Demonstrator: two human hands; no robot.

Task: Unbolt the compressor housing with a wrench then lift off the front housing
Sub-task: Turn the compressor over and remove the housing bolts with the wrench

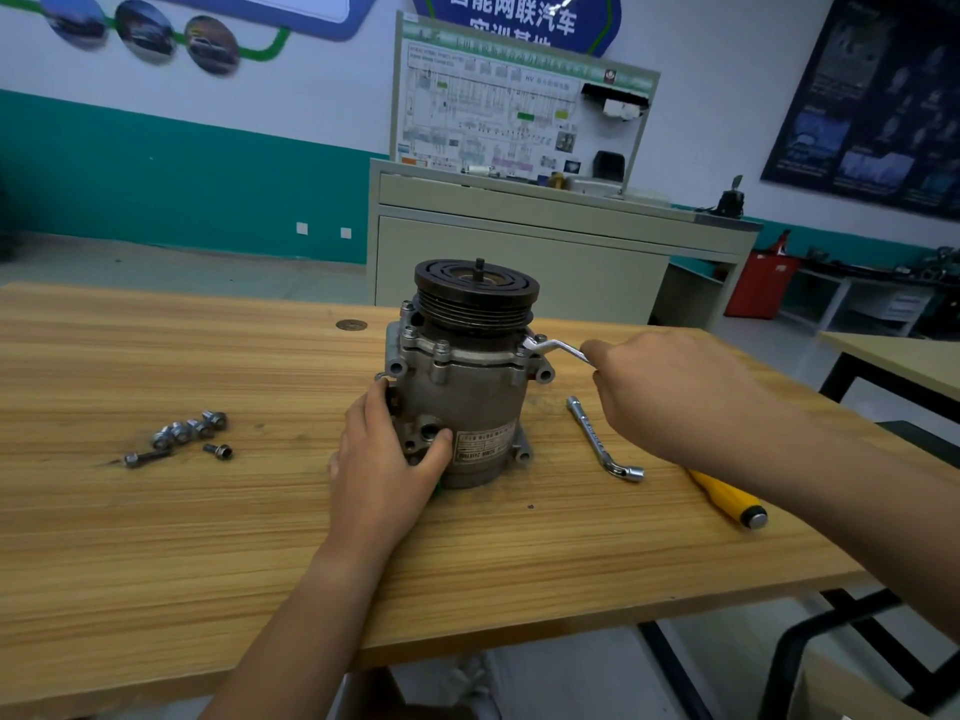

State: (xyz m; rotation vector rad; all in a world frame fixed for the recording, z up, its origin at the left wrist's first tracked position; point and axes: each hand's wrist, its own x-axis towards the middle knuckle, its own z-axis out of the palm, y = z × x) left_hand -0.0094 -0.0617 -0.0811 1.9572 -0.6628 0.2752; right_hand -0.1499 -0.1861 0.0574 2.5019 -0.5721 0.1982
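Handle end of wrench (553, 348) is buried in right hand (670, 392); its ring end covers the bolt head. Left hand (387, 459) hides the compressor (467, 402) lower-left side. Yellow-handled tool (727, 498): shaft and tip under right forearm (831, 485). Label (485, 444) text unreadable. Diagram board (519, 116) blurred. Table (156, 537) cut off at left edge.

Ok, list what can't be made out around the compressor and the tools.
All in the head view:
Handle end of the wrench: hidden inside the right hand.
Far side of the compressor: hidden by its own body.
Its lower left: covered by the left hand.
Text on the label: too small to read.
Tip of the yellow-handled tool: hidden under the right forearm.
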